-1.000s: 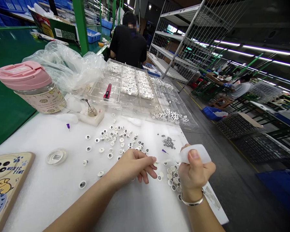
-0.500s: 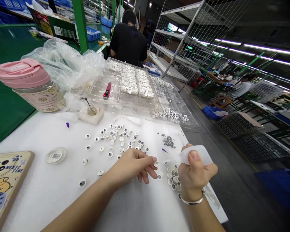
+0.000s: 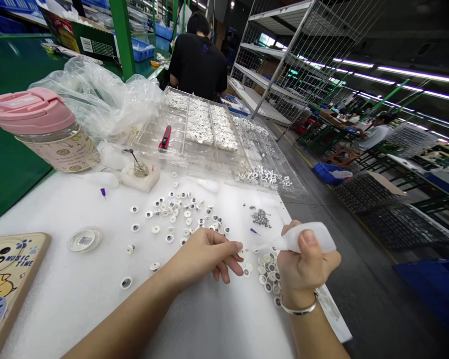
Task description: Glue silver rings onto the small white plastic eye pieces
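Head view. Clamping right grip (image 3: pixel 306 269) around white bottle (image 3: pixel 326 237), toward the right edge of the surface (image 3: pixel 243 319), pointing nozzle (image 3: pixel 271 246) at left grip (image 3: pixel 206 255). Holding left thumb and forefinger close together; not showing whether on anything. Lying just beside right grip: white discs (image 3: pixel 262 279). Possibly risking scattered discs, if dropping right wrist; possibly risking overspill, if over-squeezing.

Right: your bottle (image 3: pixel 327 238), milky white. Near left: phone (image 3: pixel 9 284), cream, yellow-dog print. Far left: cup (image 3: pixel 65 152), pink-lidded.
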Demonstrator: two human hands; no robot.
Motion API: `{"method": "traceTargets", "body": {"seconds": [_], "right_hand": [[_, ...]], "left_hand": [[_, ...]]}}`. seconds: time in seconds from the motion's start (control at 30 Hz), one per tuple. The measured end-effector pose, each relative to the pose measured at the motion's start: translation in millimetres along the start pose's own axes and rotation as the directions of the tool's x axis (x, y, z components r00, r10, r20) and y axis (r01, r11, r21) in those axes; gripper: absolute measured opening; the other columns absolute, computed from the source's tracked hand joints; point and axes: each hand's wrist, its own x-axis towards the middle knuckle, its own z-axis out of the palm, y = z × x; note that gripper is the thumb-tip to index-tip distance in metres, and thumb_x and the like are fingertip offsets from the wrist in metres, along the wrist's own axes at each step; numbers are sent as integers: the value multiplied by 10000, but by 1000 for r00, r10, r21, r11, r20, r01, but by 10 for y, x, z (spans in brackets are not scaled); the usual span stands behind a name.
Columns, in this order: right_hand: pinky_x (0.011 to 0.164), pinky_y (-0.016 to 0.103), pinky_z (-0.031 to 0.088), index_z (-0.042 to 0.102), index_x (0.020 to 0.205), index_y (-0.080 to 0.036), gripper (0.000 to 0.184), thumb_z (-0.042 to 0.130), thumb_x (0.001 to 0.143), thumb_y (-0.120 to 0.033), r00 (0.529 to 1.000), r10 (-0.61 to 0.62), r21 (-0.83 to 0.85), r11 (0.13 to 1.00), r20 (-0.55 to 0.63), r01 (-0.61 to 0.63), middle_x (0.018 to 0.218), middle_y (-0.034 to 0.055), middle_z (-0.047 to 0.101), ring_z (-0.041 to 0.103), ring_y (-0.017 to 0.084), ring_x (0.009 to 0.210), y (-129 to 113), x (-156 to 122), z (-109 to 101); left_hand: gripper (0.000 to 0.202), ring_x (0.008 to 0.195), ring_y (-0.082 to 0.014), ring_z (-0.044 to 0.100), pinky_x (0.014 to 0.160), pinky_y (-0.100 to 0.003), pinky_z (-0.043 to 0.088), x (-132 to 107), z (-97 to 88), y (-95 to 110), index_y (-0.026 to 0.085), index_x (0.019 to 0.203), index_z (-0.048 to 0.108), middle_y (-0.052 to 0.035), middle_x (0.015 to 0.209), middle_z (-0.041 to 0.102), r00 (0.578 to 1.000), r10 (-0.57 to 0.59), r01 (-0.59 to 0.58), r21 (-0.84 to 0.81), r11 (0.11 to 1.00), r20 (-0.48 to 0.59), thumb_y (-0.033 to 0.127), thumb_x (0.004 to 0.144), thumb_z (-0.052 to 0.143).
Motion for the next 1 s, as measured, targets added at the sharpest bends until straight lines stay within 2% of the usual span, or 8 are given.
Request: {"method": "traceTargets", "body": {"seconds": [0.17,0.4,0.67,0.8,0.9,1.0], "right_hand": [[426,234,345,384,441,-117,358,612,697,-219,1000,24,-48,999,-7,-24,456,-22,298,356,71,432,26,-10,-24],[472,244,383,354,432,-121,391,602,712,-235,999,20,-100,995,27,-17,439,-28,228,398,92,468,44,-35,-41],[444,231,348,381,445,-118,350,594,712,-193,997,-61,-125,990,48,67,450,-30,234,354,75,447,45,-40,-47],[403,219,296,330,426,-123,390,595,703,-192,996,-83,-118,989,40,87,441,-32,228,304,62,418,53,-32,-32],[400,218,279,297,424,-127,417,595,704,-207,996,-74,-100,992,41,78,445,-36,214,278,54,411,57,-25,-16],[431,229,320,287,439,-127,424,588,720,-227,999,-18,-74,997,29,20,455,-36,205,293,57,421,53,-26,-11]], "left_hand": [[336,443,-91,521,421,-167,376,4,-5,-12,57,716,629,-107,674,638,1000,5,-5,7,1000,-1,380,761,549],[326,433,-86,516,410,-162,363,10,-9,-17,63,702,626,-101,661,636,1000,9,-9,-8,1000,1,377,758,556],[340,433,-87,510,415,-168,359,12,-11,-18,67,697,623,-95,649,634,1000,4,-4,-6,1000,-6,400,742,569],[344,434,-87,510,418,-171,359,14,-11,-16,70,694,622,-94,653,634,1000,-6,6,2,1000,-10,408,734,575],[343,438,-86,513,418,-168,361,15,-11,-18,68,701,623,-97,660,636,1000,0,0,1,1000,-4,404,742,567],[338,443,-88,517,421,-168,367,12,-12,-23,65,710,623,-101,672,638,1000,6,-6,-3,1000,2,395,751,560]]}}
